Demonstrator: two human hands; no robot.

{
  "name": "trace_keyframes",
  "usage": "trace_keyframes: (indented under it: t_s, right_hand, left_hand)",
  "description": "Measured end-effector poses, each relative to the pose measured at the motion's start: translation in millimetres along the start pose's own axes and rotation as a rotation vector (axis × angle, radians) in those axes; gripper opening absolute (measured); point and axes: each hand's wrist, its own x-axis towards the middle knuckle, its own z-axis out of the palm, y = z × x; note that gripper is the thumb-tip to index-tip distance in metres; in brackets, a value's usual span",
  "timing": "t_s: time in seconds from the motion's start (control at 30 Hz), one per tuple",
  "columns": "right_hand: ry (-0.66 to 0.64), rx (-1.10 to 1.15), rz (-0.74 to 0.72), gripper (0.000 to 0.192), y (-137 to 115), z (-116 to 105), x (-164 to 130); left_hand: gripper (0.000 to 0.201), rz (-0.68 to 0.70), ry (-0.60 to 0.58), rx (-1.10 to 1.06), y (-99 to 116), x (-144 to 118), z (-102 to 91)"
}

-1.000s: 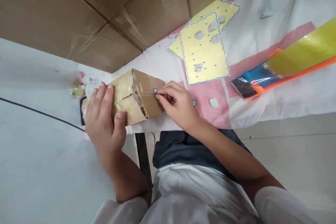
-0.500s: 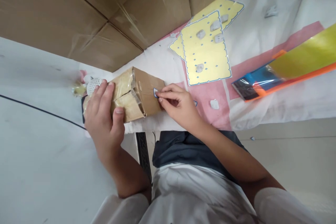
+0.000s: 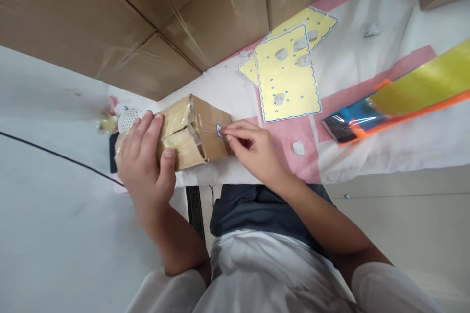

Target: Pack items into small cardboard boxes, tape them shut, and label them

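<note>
A small cardboard box [image 3: 211,129] with clear tape over its top lies near the table's front edge. Across its left part, my left hand [image 3: 143,156] grips it, thumb on the near side and fingers over the top. At the box's right face, the thumb and fingertips of my right hand [image 3: 253,149] are pinched on a small white piece with a blue edge [image 3: 219,130]. That piece touches the face or lies right against it; my fingertips partly cover it.
Large taped cardboard boxes [image 3: 216,14] stand along the back. Two yellow cards [image 3: 293,83] with grey-white lumps lie right of the small box. Farther right is an orange, blue and yellow packet [image 3: 370,112]. A white scrap [image 3: 298,147] lies on the pink-and-white cloth [image 3: 382,156]. A black cable [image 3: 62,159] crosses the left.
The view has shifted slightly. Both hands keep about the same hold, the left on the box and the right pinching the small piece at its side.
</note>
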Motion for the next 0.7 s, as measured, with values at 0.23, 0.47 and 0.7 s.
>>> trace_keyframes:
  t_s: [0.23, 0.47, 0.7]
  right_hand:
    - [0.11, -0.014, 0.027, 0.04, -5, 1, -7]
    - [0.054, -0.061, 0.005, 0.053, -4, 2, -9]
    - [0.055, -0.056, -0.075, 0.05, 0, 0, -12]
  left_hand:
    - [0.055, 0.014, 0.02, 0.0, -3, 0, -0.1]
    - [0.054, -0.022, -0.006, -0.01, -4, 0, 0.4]
    - [0.053, -0.032, 0.023, -0.029, -4, -1, 3.0]
